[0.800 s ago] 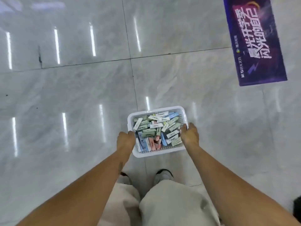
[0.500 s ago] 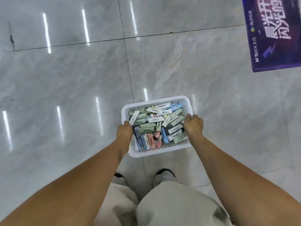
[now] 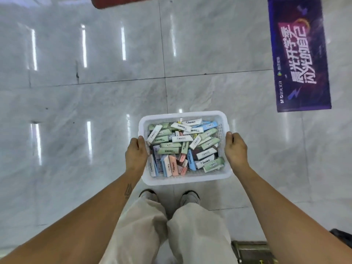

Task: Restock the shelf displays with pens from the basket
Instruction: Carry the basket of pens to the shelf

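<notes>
A white plastic basket (image 3: 183,179) hangs in front of me above the floor, filled with several small pen boxes (image 3: 182,147) in green, white, blue and pink. My left hand (image 3: 135,154) grips the basket's left rim. My right hand (image 3: 235,149) grips its right rim. No shelf display is in view.
Glossy grey marble floor tiles (image 3: 95,111) lie all around. A purple floor sticker (image 3: 300,54) sits at the upper right. A red edge (image 3: 129,1) shows at the top. My legs and shoes (image 3: 148,195) are below the basket. A metal object (image 3: 251,252) sits at the bottom right.
The basket now sits a little higher and nearer to me, held the same way. The view has shifted, bringing more of the purple sticker and a red edge into sight.
</notes>
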{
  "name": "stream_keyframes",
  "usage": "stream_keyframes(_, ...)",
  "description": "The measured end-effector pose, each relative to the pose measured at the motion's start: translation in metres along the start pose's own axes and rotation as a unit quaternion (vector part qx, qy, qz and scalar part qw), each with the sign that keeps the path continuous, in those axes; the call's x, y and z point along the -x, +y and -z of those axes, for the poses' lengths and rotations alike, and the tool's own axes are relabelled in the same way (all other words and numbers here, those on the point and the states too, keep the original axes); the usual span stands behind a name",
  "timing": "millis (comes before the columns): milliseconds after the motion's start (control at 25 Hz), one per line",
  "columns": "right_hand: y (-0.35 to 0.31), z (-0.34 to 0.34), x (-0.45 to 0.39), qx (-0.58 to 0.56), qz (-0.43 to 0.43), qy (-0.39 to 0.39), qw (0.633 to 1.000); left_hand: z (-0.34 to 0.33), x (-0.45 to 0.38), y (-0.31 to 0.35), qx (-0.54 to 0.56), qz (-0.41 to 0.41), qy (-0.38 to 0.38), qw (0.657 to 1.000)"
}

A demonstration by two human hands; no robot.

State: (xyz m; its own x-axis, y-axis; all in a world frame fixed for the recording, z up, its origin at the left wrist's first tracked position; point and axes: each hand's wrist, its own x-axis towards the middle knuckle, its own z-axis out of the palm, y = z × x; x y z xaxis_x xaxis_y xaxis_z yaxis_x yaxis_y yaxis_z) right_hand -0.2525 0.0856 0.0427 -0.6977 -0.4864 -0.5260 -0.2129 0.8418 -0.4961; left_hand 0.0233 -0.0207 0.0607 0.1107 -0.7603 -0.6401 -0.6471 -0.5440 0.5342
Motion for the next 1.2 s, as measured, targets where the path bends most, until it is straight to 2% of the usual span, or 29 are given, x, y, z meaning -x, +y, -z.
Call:
stream_keyframes(240, -0.143, 0.135, 0.08, -0.007, 0.098, -0.01, 0.995, 0.141, 0.094, 0.139, -0.024, -0.081, 0.08, 0.993)
stream_keyframes(400, -0.222, 0.206, 0.099, -0.037, 0.139, 0.001, 0.99, 0.194, 0.132, 0.225, -0.005, -0.119, 0.121, 0.986)
stream_keyframes(560, -0.309, 0.256, 0.091, -0.068, 0.16, 0.019, 0.985, 0.237, 0.134, 0.307, 0.026, -0.133, 0.138, 0.981)
stream_keyframes(760, -0.403, 0.288, 0.045, -0.05, 0.169, 0.038, 0.984, 0.264, 0.094, 0.396, 0.056, -0.146, 0.131, 0.979)
stream_keyframes(1040, -0.584, 0.32, -0.058, -0.065, 0.19, 0.082, 0.976, 0.323, -0.025, 0.573, 0.1, -0.193, 0.118, 0.969)
stream_keyframes(1200, -0.683, 0.323, -0.131, -0.074, 0.197, 0.065, 0.976, 0.348, -0.101, 0.663, 0.099, -0.192, 0.133, 0.967)
